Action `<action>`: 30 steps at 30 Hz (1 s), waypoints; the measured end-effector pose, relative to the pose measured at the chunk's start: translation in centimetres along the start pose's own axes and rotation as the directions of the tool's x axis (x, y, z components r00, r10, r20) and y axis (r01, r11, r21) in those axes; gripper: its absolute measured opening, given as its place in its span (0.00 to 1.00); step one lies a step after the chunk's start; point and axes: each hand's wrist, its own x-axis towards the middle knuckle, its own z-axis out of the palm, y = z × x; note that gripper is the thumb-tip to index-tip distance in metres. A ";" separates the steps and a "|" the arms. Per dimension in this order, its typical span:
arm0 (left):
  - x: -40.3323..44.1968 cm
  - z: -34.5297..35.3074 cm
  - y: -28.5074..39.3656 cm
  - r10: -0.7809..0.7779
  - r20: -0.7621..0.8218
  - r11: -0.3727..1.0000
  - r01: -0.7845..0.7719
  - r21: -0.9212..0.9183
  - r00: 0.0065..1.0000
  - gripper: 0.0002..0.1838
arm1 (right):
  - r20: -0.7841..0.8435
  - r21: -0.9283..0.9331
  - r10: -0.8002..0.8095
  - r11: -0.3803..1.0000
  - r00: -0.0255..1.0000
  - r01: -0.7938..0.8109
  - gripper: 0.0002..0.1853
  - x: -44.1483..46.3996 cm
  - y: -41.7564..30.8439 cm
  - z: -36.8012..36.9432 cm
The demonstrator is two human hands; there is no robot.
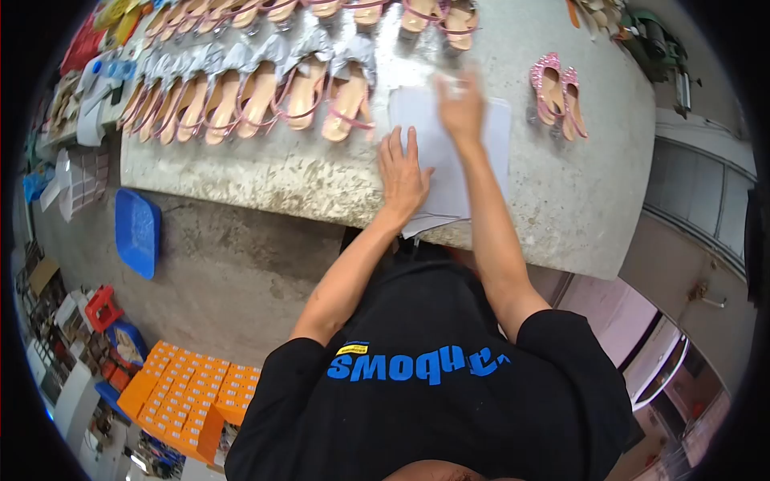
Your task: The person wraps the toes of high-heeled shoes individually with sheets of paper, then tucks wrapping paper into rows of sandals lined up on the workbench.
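A stack of white paper sheets [489, 152] lies at the front edge of the worktable. My left hand [403, 178] rests flat on the left side of the stack, its fingers spread. Over the upper part of the sheets is my right hand [461, 108], smeared by motion, so I cannot make out its fingers or whether it touches the paper. Left of the stack stands a row of pink-strapped sandals [301, 94], several with grey-white wrapping at the heel. To the right sits a pair of pink glittery shoes [549, 90].
The worktable [321, 180] has a worn, stained front edge. Another row of sandals [461, 28] runs along its far side. A blue plastic basin [138, 232] is on the floor at left, with stacked orange boxes [180, 397] nearer me. Green machinery [654, 40] stands at far right.
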 end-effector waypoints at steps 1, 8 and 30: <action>0.9 -0.6 0.0 0.140 0.016 0.990 -0.140 0.018 0.990 0.52 | -0.214 -0.135 -0.028 0.991 0.976 -0.001 0.38 1.2 2.8 -3.3; 7.1 0.2 -2.3 0.382 0.336 0.909 -0.415 0.032 0.861 0.50 | -0.021 -0.683 0.037 0.729 0.999 -0.041 0.27 9.2 15.2 -12.3; 9.7 1.1 2.9 -0.241 0.454 0.824 0.428 -0.371 0.858 0.17 | 0.368 -0.247 -0.244 0.905 0.897 0.347 0.29 -25.7 7.8 -13.2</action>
